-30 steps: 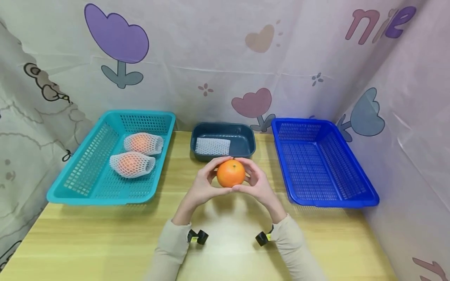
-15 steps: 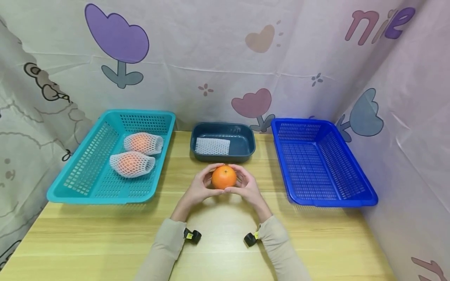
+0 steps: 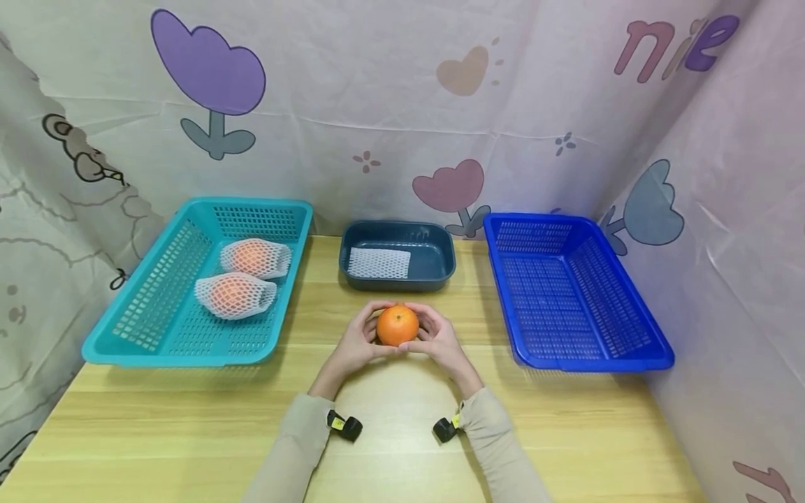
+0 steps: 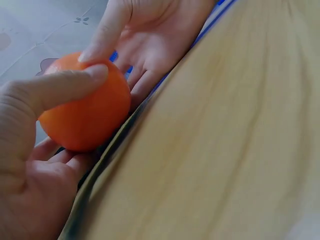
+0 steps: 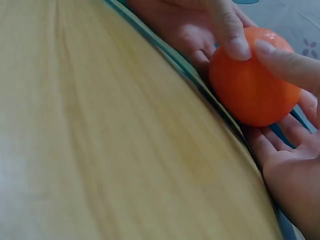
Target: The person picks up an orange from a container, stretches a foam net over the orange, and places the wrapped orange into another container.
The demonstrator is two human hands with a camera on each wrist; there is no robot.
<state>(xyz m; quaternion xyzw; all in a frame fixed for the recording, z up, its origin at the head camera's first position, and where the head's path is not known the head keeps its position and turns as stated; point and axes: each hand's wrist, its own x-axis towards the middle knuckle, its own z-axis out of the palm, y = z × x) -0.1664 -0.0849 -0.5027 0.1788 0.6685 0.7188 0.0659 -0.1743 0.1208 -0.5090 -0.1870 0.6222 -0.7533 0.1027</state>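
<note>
An orange (image 3: 397, 325) is held between both hands, low over the middle of the wooden table in the head view. The left hand (image 3: 356, 344) grips it from the left, and the right hand (image 3: 440, 342) from the right. Both thumbs press on its near side, as the left wrist view shows on the orange (image 4: 90, 112). Fingers of each hand curl around its far side and beneath it. In the right wrist view the orange (image 5: 255, 85) is bare, with no net on it. Behind the hands, a white foam net (image 3: 379, 263) lies flat in a dark teal tray (image 3: 396, 284).
At the left stands a turquoise basket (image 3: 182, 360) with two net-wrapped fruits, a nearer one (image 3: 234, 295) and a farther one (image 3: 254, 258). A blue basket (image 3: 597, 365) is at the right. A printed curtain (image 3: 377, 84) hangs behind and along both sides.
Both hands have brought the orange toward the body, slightly left and lower, away from the dark tray. The baskets and the wrapped fruits have stayed in place.
</note>
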